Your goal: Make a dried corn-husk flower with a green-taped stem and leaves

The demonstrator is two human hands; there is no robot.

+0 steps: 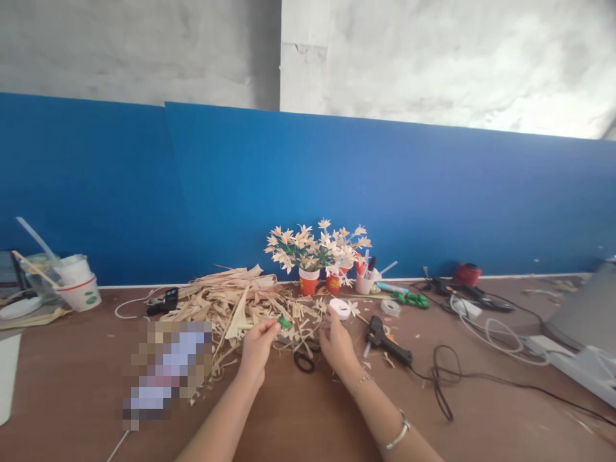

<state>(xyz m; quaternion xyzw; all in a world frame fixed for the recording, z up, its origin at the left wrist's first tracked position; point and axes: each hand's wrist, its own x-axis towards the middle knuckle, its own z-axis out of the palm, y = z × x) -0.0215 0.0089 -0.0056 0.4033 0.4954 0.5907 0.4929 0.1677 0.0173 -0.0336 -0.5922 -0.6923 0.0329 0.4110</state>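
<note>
My left hand (258,350) is closed in a pinch on a small green piece (285,323), too small to make out its kind. My right hand (337,346) has its fingers loosely curved and apart, with nothing visible in them; its fingertips are by a white roll (341,309). Black-handled scissors (304,362) lie between my hands, their blades partly covered by scraps. Just behind stand pale husk flowers (303,240) on green stems, in a red-and-white cup (308,282) and a second red cup (333,283).
A heap of dry husks (231,295) spreads on the left, near a blurred-out patch (168,372). To the right lie a black glue gun (385,340) with its cord, a clear tape roll (390,308) and a green bundle (412,299). Paper cups (79,292) stand far left; a power strip (577,366) lies right.
</note>
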